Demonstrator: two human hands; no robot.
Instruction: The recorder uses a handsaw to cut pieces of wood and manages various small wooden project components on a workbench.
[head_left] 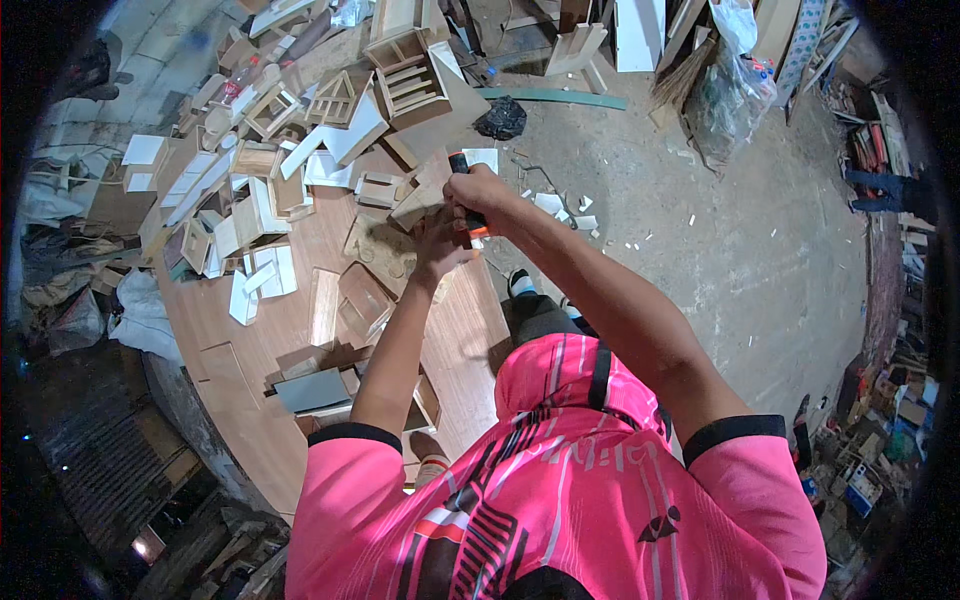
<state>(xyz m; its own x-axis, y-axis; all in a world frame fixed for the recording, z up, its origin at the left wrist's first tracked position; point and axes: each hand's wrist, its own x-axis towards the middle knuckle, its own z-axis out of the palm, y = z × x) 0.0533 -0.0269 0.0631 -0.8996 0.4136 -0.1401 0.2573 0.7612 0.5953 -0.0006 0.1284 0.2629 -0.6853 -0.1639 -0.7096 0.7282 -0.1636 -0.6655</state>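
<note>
My right hand (478, 192) is closed around the grip of a black-and-orange handheld tool (474, 217), which looks like a power tool. Its working end is partly hidden, so I cannot tell its exact kind. Just left of it and lower, my left hand (438, 243) is closed at the edge of a light wooden piece (424, 196), its fingertips partly out of sight. Both hands are close together over the right edge of a wood-topped workbench (465, 345). Beside the left hand lies a sawdust-covered board (378, 246).
Small wooden boxes and frames (262, 205) are heaped along the bench's far left. An open wooden box (362, 298) and a grey panel (312, 391) lie nearer me. White scraps (550, 203) and a black plastic bag (502, 118) are on the concrete floor, with a broom (684, 78) beyond.
</note>
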